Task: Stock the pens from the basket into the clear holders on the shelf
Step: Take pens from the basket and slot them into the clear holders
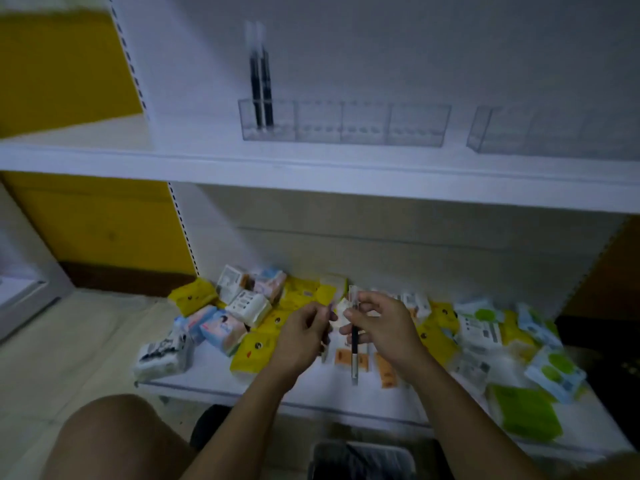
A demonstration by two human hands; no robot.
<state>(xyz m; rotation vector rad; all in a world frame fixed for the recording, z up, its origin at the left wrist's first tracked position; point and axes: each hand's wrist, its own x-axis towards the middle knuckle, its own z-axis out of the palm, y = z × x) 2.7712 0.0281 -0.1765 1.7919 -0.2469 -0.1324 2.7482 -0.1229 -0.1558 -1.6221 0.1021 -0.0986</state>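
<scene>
— Well, what stands on the upper shelf point(311, 174)?
— Around its middle there is a clear holder point(412, 124) with four compartments. Two black pens point(261, 84) stand upright in the leftmost one. A second clear holder point(554, 136) sits apart from it, toward the shelf's right end.
— And lower down?
— Tissue packs point(221, 327) lie heaped across the lower shelf point(207, 368). In front of them the left hand point(301, 337) has its fingers curled; I cannot tell whether it pinches anything. Just beside it the right hand point(381, 327) grips a black pen point(354, 355), held upright with its lower end hanging below the fingers. A dark basket point(363, 459), blurred, shows under the hands.
</scene>
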